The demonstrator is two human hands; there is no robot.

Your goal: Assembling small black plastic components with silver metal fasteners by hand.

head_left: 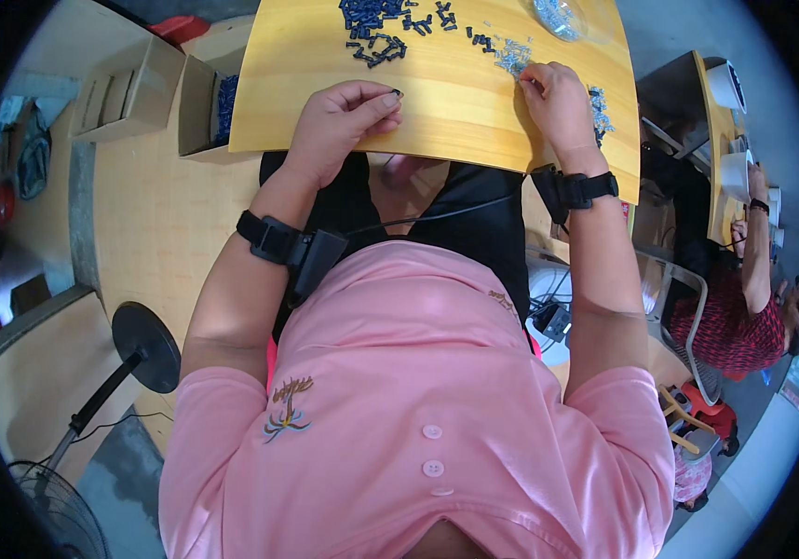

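Pinching small dark blue plastic part (pixel 397 92), left hand (pixel 339 126) grip closed; right hand (pixel 558 102) fingertips picking from silvery loose screws (pixel 513 56) on yellow wooden table (pixel 437 102), grip contents unclear.

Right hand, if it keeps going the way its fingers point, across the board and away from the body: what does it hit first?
The right hand has its fingertips at the small silvery parts on the wooden board, so those come first. Beyond them lie the dark blue pieces. Depth is hard to judge here.
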